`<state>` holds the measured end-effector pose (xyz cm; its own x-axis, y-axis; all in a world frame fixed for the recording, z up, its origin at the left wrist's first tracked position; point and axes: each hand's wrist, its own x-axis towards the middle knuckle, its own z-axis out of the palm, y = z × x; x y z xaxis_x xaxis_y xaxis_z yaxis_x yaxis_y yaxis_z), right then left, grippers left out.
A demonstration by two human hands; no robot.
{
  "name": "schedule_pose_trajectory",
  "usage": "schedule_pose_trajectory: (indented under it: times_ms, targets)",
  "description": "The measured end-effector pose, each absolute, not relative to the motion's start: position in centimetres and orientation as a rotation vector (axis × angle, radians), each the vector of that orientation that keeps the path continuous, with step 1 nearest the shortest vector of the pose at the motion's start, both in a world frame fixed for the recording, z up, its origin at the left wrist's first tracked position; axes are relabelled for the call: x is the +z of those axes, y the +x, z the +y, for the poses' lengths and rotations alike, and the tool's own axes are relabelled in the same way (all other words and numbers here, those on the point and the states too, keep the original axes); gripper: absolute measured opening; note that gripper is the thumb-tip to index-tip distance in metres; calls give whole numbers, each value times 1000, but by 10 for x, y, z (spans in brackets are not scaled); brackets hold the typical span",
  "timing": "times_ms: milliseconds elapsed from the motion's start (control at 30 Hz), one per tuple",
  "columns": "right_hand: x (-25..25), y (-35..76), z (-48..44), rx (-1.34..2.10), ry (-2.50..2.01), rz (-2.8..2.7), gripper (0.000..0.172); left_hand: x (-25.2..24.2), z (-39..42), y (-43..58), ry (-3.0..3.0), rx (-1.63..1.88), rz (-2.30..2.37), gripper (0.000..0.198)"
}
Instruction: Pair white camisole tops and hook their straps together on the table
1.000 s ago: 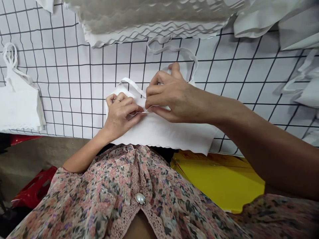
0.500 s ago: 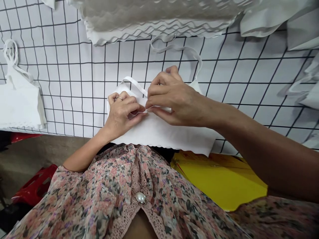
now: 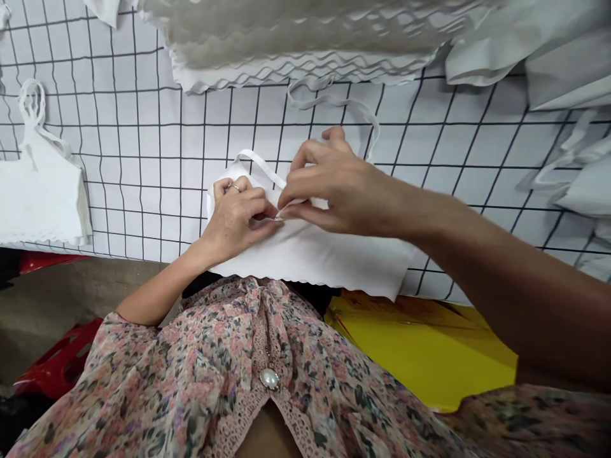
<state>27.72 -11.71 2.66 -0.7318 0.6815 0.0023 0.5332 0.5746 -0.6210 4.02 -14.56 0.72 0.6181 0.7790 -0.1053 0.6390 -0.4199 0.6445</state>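
Note:
A white camisole top (image 3: 310,254) with a scalloped hem lies flat against the grid, its lower edge near my chest. My left hand (image 3: 236,213), wearing a ring, rests on its upper left part and pinches a thin white strap (image 3: 270,217) between finger and thumb. My right hand (image 3: 334,184) meets it there, its fingertips holding the same strap end. A wider strap (image 3: 260,165) arches over the top's left corner. Another strap loop (image 3: 334,98) runs up behind my right hand.
Behind the work is a black wire grid (image 3: 157,159) over white. A stack of scalloped white fabric (image 3: 296,38) hangs above it. A white top (image 3: 45,197) lies at left, more white pieces (image 3: 585,184) at right. Below are a yellow board (image 3: 420,350) and a red stool (image 3: 57,362).
Both hands stay pinched together at the strap, with only small finger shifts. The whole scene has drifted slightly right in view.

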Motion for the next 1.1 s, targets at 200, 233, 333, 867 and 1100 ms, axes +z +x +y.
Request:
schedule_pose_trajectory:
  times_ms: [200,233,333,867,1100]
  targets:
    - [72,278,-51,875,-1106,-2600,39,15,-149,12,2215,300,1095,27]
    - [76,273,-41,841,-1118,-2608,41,15,-150,7,2225,308,1105,26]
    - [73,255,-16,775,-1126,-2634,46,12,-148,-3,2246,307,1166,22]
    - [28,328,-271,98,-1929,-2023,39,15,-221,-70,2447,558,1188,26]
    - [-13,326,-310,136,-2215,-1741,33,20,-206,-77,2478,507,1104,7]
